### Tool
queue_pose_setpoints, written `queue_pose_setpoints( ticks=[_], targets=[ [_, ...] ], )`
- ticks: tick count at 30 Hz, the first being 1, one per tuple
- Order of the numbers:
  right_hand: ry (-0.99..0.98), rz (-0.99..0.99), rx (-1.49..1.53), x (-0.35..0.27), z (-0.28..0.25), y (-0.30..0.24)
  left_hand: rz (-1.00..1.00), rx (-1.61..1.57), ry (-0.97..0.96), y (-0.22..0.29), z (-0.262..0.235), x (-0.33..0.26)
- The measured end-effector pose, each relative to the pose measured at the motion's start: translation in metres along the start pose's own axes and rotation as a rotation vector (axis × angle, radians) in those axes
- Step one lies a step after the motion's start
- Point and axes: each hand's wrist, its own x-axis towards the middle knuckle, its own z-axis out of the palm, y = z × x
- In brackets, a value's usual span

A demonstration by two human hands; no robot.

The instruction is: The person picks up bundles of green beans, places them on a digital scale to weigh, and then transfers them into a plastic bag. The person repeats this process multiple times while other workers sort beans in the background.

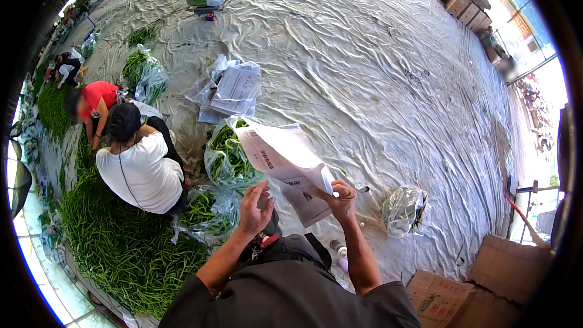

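My right hand grips a sheet of newspaper by its lower right edge. The sheet hangs in the air in front of me, folded and bent, with its upper part spread to the left. My left hand is just left of the sheet, apart from it, its fingers loosely bent and nothing seen in them. Beyond that hand are a clear plastic bag of long green peppers and, closer to me, another pepper bag. A stack of newspapers lies on the floor farther off.
A large heap of green peppers spreads at left, where a person in white and a person in red crouch. A clear bag lies at right. Cardboard is at lower right. Wrinkled sheeting covers the floor.
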Motion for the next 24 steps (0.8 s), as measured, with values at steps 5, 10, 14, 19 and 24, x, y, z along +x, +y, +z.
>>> queue_pose_setpoints(
  ticks=[5, 10, 14, 19, 24],
  targets=[
    [0.064, -0.015, -0.104, 0.05, -0.03, 0.001, 0.022, 0.06, 0.025, -0.014, 0.034, 0.084],
    [-0.072, 0.044, -0.288, 0.135, -0.051, 0.025, -0.028, 0.001, -0.043, -0.05, 0.094, 0.181],
    [-0.218, -0.088, -0.427, 0.217, -0.084, 0.028, 0.015, -0.016, -0.097, -0.039, 0.147, 0.257],
    [-0.203, -0.119, -0.459, 0.302, -0.1, 0.001, 0.143, -0.033, -0.181, -0.011, 0.171, 0.346],
    [-0.256, -0.128, -0.382, 0.381, -0.122, 0.017, 0.09, -0.012, -0.189, -0.001, 0.208, 0.441]
  ],
)
